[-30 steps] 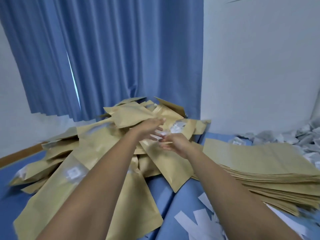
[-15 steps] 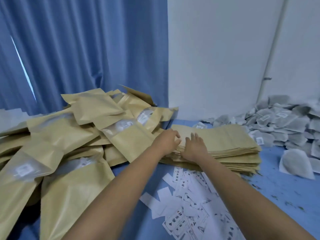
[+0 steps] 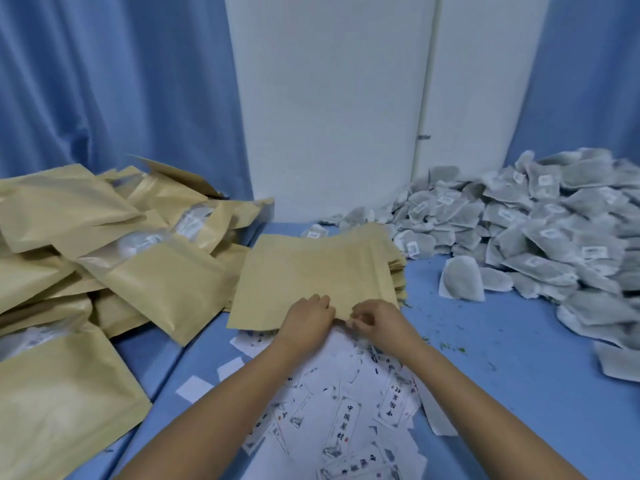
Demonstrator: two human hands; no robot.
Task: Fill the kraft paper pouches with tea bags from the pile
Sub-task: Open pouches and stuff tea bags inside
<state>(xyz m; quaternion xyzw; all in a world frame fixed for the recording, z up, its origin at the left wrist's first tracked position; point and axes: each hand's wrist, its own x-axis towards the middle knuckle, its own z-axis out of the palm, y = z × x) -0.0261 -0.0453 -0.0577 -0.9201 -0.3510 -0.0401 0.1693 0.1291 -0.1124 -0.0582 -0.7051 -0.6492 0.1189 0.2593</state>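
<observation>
Nearest the camera, both forearms reach fwd over a scatter of printed paper slips on the blue surface. The slips run off the bottom edge, print too blurry to read. Just past them, the left hand curls its fingers onto the near edge of the top pouch & the right hand pinches that same edge beside it. The pouch lies on a flat stack of empty kraft pouches. Open room: a bare blue strip w/ green crumbs btwn stack & tea bag pile at right, w/ one loose tea bag in it. The pile is cut off by the right edge. At left a heap of filled pouches crowds against the stack, cut off at left. Behind: blue curtains, white wall.
</observation>
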